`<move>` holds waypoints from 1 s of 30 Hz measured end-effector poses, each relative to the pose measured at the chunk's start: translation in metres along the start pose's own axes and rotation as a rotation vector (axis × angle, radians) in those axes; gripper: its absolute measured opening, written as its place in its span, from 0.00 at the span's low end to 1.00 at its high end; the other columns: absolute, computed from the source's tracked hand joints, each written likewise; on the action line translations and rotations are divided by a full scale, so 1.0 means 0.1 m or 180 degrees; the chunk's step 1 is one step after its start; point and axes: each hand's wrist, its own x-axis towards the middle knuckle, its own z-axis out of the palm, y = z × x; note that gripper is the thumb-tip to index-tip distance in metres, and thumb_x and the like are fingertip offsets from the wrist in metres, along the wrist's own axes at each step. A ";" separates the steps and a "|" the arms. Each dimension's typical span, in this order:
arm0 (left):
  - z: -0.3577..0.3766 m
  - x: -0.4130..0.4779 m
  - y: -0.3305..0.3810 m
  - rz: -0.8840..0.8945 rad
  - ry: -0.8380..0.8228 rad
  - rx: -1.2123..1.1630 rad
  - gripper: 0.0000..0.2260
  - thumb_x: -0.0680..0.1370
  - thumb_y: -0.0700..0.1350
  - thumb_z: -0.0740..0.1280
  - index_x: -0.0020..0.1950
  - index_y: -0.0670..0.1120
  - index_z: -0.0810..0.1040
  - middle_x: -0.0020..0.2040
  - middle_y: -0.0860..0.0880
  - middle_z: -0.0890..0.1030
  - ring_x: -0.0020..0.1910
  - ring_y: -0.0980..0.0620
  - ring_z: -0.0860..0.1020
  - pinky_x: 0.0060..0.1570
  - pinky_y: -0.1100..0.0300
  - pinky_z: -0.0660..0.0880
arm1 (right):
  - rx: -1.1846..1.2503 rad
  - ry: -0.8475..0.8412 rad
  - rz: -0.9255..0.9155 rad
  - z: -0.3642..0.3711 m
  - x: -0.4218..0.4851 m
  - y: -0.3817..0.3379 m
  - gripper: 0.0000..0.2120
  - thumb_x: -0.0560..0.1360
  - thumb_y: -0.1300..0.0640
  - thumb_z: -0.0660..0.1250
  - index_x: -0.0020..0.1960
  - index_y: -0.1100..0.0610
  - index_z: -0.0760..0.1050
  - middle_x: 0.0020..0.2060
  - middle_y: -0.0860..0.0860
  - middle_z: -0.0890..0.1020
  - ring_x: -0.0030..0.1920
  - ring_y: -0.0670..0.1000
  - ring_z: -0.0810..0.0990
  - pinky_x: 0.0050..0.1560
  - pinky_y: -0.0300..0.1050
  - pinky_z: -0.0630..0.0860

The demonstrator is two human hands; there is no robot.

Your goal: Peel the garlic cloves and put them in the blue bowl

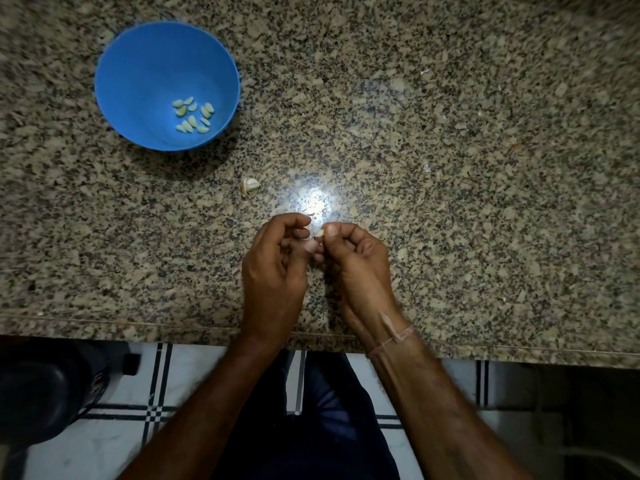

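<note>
A blue bowl [145,64] stands at the far left of the granite counter [450,168], with several peeled garlic cloves [193,115] lying in its bottom. Both hands meet over the middle of the counter near its front edge. My right hand [356,265] pinches a small pale garlic clove [319,233] between thumb and fingers. My left hand [273,268] has its curled fingertips at the same clove; most of the clove is hidden by the fingers. One unpeeled clove [250,184] lies on the counter between the bowl and my hands.
Small scraps of garlic skin [426,166] lie scattered on the right part of the counter. The counter's front edge [138,325] runs below my wrists, with a tiled floor and a dark object [41,393] beneath at the left.
</note>
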 end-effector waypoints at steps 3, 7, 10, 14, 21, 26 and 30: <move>0.01 0.02 0.01 0.0052 0.0032 0.0018 0.05 0.79 0.38 0.72 0.54 0.45 0.83 0.49 0.52 0.83 0.48 0.53 0.83 0.44 0.61 0.79 | -0.0028 -0.0099 -0.0031 0.01 -0.02 0.03 0.03 0.82 0.63 0.69 0.52 0.63 0.80 0.46 0.61 0.87 0.48 0.56 0.87 0.55 0.50 0.81; 0.00 0.04 0.00 -0.0087 0.0165 -0.0044 0.02 0.80 0.38 0.72 0.51 0.43 0.84 0.45 0.52 0.85 0.45 0.54 0.84 0.43 0.66 0.77 | -0.0445 -0.0126 -0.0272 -0.05 -0.03 0.02 0.04 0.82 0.63 0.69 0.53 0.63 0.81 0.47 0.60 0.87 0.48 0.55 0.85 0.52 0.50 0.81; -0.02 0.04 -0.01 -0.0298 0.0219 -0.0187 0.03 0.80 0.40 0.72 0.50 0.43 0.85 0.44 0.53 0.86 0.45 0.56 0.84 0.45 0.63 0.80 | -0.1296 -0.0135 -0.0893 -0.14 0.00 0.00 0.08 0.81 0.66 0.69 0.57 0.59 0.84 0.52 0.52 0.87 0.56 0.52 0.86 0.60 0.54 0.83; 0.00 0.05 -0.01 -0.0460 0.0244 -0.0130 0.04 0.80 0.44 0.73 0.50 0.45 0.86 0.43 0.54 0.86 0.44 0.57 0.84 0.46 0.60 0.81 | -0.1574 -0.0309 -0.1272 -0.15 0.00 -0.04 0.09 0.81 0.67 0.69 0.59 0.59 0.84 0.55 0.49 0.87 0.58 0.49 0.85 0.59 0.47 0.82; 0.00 0.06 0.02 -0.0431 0.0137 0.0149 0.05 0.81 0.46 0.72 0.50 0.46 0.86 0.42 0.55 0.85 0.43 0.59 0.83 0.42 0.67 0.76 | -0.1330 -0.0392 -0.1168 -0.17 0.01 -0.04 0.05 0.80 0.66 0.72 0.54 0.62 0.84 0.50 0.53 0.88 0.54 0.53 0.86 0.58 0.49 0.83; 0.00 0.05 0.06 -0.0292 0.0082 -0.0072 0.05 0.80 0.42 0.73 0.54 0.45 0.86 0.46 0.53 0.87 0.47 0.56 0.85 0.46 0.64 0.80 | -0.1084 -0.0401 -0.1069 -0.16 0.00 -0.04 0.04 0.80 0.66 0.71 0.54 0.64 0.83 0.49 0.54 0.88 0.54 0.55 0.87 0.59 0.54 0.84; 0.00 0.07 0.09 -0.0247 0.0121 -0.0211 0.04 0.80 0.40 0.73 0.53 0.43 0.86 0.45 0.52 0.86 0.46 0.53 0.85 0.45 0.64 0.79 | -0.0970 -0.0382 -0.1007 -0.15 0.02 -0.03 0.05 0.80 0.66 0.71 0.55 0.65 0.83 0.50 0.58 0.87 0.54 0.57 0.87 0.59 0.57 0.84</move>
